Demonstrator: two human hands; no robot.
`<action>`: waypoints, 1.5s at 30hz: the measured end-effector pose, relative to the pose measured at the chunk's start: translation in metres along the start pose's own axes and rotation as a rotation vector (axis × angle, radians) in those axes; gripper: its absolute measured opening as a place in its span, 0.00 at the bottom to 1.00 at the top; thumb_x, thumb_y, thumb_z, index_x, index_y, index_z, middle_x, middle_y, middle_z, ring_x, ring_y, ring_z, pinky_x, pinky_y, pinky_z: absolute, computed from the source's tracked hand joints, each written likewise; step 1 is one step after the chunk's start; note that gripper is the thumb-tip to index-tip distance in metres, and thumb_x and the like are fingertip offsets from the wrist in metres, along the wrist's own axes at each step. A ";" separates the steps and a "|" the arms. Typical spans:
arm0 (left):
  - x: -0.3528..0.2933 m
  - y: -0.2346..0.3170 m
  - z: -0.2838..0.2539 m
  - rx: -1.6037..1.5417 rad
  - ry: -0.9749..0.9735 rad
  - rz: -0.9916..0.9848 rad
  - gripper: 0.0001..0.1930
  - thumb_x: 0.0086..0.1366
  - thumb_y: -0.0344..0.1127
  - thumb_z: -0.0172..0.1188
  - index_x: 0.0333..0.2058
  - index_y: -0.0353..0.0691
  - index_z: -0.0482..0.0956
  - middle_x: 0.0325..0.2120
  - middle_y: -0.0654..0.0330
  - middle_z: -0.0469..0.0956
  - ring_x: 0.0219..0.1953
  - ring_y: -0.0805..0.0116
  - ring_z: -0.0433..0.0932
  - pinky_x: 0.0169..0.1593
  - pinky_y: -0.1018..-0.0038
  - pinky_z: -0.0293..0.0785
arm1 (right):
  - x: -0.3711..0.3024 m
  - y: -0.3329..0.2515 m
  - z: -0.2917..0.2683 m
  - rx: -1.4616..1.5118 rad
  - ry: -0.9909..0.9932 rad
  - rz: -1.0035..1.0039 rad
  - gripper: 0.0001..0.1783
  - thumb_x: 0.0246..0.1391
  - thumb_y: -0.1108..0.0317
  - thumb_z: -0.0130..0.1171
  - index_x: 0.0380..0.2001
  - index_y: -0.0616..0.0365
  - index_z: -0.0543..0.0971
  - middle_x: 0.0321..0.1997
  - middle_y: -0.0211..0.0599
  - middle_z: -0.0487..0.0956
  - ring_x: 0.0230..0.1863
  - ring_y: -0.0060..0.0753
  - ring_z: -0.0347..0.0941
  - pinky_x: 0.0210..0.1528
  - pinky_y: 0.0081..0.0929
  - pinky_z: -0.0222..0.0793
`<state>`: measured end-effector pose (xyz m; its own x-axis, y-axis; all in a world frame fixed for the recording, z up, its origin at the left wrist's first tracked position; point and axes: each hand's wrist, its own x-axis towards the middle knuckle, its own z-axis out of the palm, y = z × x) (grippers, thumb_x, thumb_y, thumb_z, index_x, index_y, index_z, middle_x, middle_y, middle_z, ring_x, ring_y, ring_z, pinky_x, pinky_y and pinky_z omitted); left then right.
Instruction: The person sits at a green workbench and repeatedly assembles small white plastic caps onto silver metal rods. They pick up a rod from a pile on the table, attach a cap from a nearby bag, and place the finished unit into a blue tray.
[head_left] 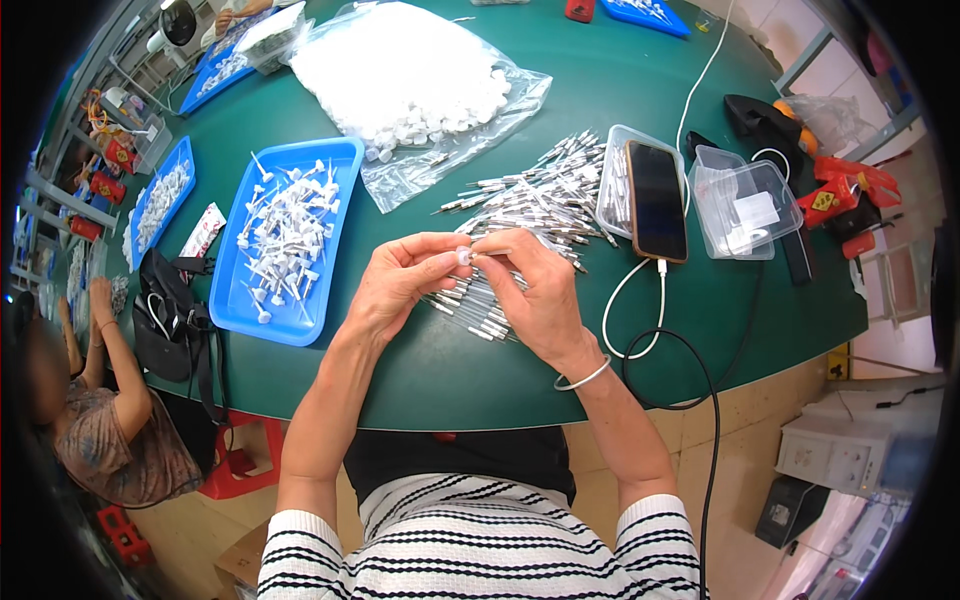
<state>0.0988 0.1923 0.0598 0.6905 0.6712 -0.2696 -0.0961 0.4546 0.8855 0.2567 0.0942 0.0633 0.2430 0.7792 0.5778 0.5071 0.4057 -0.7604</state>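
My left hand [410,272] is closed in a pinch on a small white plastic cap [463,256], held above the table. The closed thumb and fingers of my right hand [535,290] meet it from the other side; what they grip is mostly hidden. Beneath and beyond my hands lies a heap of thin rods [545,200] with white sleeves and metal tips. More such rods lie side by side under my fingers. Left of my hands, a blue tray [222,285] holds many white caps fitted with thin stems [290,235].
A large clear bag of white caps [430,115] lies beyond my hands on the green table [420,395]. A phone [657,200] leans on a clear box, its white cable looping nearby. Clear containers [745,205] stand to the right. A co-worker [115,430] sits at left beside a black bag [165,320].
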 end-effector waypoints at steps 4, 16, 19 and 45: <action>0.001 -0.001 0.000 -0.031 -0.006 -0.012 0.14 0.60 0.29 0.63 0.45 0.32 0.79 0.36 0.56 0.81 0.36 0.72 0.82 0.38 0.83 0.80 | -0.001 0.003 0.002 0.034 0.017 0.024 0.06 0.52 0.77 0.59 0.35 0.60 0.76 0.32 0.40 0.78 0.30 0.40 0.77 0.31 0.30 0.71; 0.000 -0.004 -0.001 -0.050 -0.053 0.006 0.13 0.60 0.29 0.63 0.44 0.33 0.79 0.37 0.57 0.81 0.37 0.73 0.81 0.40 0.82 0.79 | 0.000 0.006 0.003 0.181 0.010 0.131 0.05 0.51 0.79 0.60 0.33 0.61 0.80 0.31 0.37 0.78 0.29 0.28 0.76 0.29 0.23 0.70; 0.000 -0.002 0.000 -0.049 -0.043 0.042 0.13 0.60 0.28 0.64 0.44 0.33 0.79 0.37 0.57 0.81 0.37 0.73 0.81 0.41 0.81 0.78 | 0.000 0.003 0.002 0.296 0.004 0.226 0.06 0.52 0.79 0.60 0.35 0.61 0.80 0.32 0.35 0.78 0.32 0.26 0.77 0.33 0.21 0.73; -0.002 -0.008 0.005 0.093 0.005 0.199 0.12 0.59 0.27 0.63 0.41 0.30 0.78 0.34 0.57 0.81 0.37 0.73 0.80 0.44 0.78 0.76 | 0.000 -0.001 -0.007 -0.113 -0.163 0.087 0.04 0.56 0.73 0.55 0.32 0.61 0.71 0.29 0.46 0.76 0.31 0.53 0.74 0.30 0.41 0.67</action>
<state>0.1022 0.1847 0.0552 0.6611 0.7451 -0.0875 -0.1638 0.2571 0.9524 0.2621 0.0904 0.0654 0.1577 0.8798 0.4485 0.5815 0.2843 -0.7622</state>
